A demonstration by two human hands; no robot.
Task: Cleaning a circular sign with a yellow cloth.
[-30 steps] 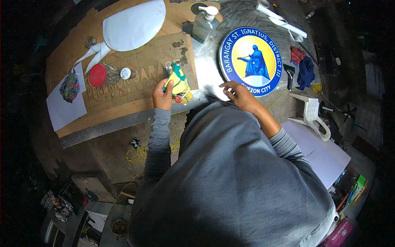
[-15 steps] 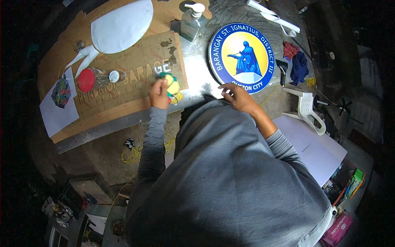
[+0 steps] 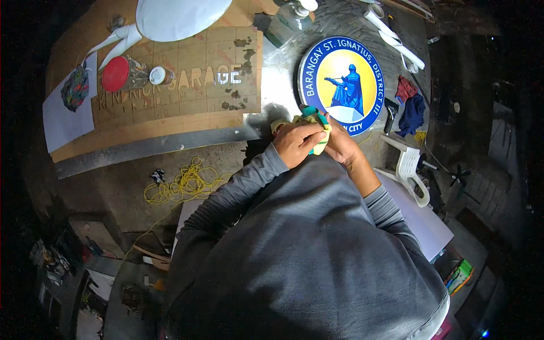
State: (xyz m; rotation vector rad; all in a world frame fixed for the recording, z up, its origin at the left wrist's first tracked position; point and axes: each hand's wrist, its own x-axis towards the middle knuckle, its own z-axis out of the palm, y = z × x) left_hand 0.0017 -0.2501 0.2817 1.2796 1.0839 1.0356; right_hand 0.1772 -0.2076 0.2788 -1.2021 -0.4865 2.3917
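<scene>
A crumpled yellow and green cloth [image 3: 318,141] is bunched between my two hands, over the table's near edge. My left hand [image 3: 296,146] is closed on it, the thumb lying across the top. My right hand [image 3: 341,143] meets it from the other side, its fingers against the cloth and partly hidden behind it. Just beyond my hands lies a round sign [image 3: 310,62] with a blue rim, a yellow middle and a blue seated figure. The cloth and my right hand overlap its lower edge in the view.
Left on the table are a cardboard sheet with cut-out letters [image 3: 181,102], a red-lidded jar [image 3: 115,73] and a small white-capped container [image 3: 160,75]. A pump bottle [image 3: 286,25] stands at the back. Rolled white sheeting [image 3: 394,39], a scraper-like tool [image 3: 391,116] and a white chair [image 3: 409,164] are to the right.
My left hand has carried the cloth rightward from over the cardboard to my right hand. My right hand has left the sign's edge and now touches the cloth. The whole view has shifted.
</scene>
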